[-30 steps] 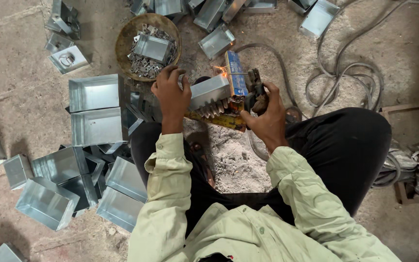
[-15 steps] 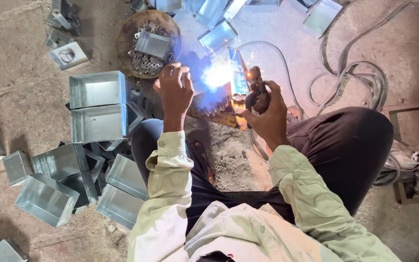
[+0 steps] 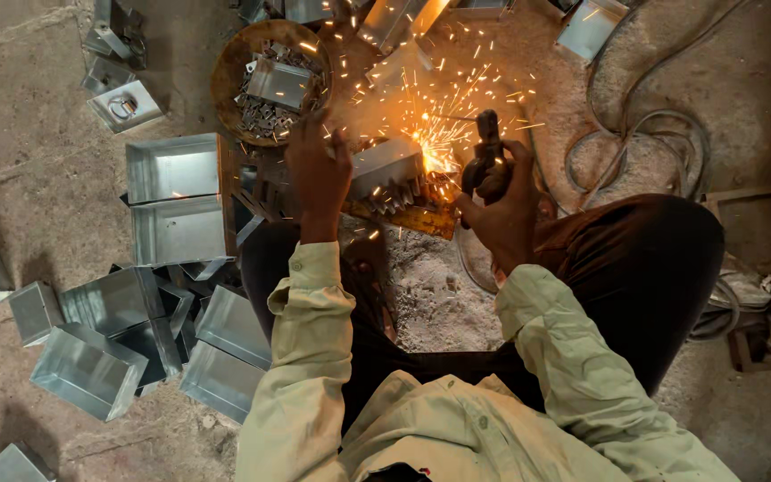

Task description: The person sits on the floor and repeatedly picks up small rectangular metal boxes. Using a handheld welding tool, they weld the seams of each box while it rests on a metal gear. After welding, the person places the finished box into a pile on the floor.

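- Head view: weld point hidden by glare and sparks (image 3: pixel 439 134).
- Left hand (image 3: pixel 319 174) pressed on small metal box (image 3: pixel 385 165), fingers spread (grip unclear).
- Right hand (image 3: pixel 501 210) clenched around electrode holder (image 3: pixel 486 152).
- Round basket (image 3: pixel 225 80) holding metal scraps.
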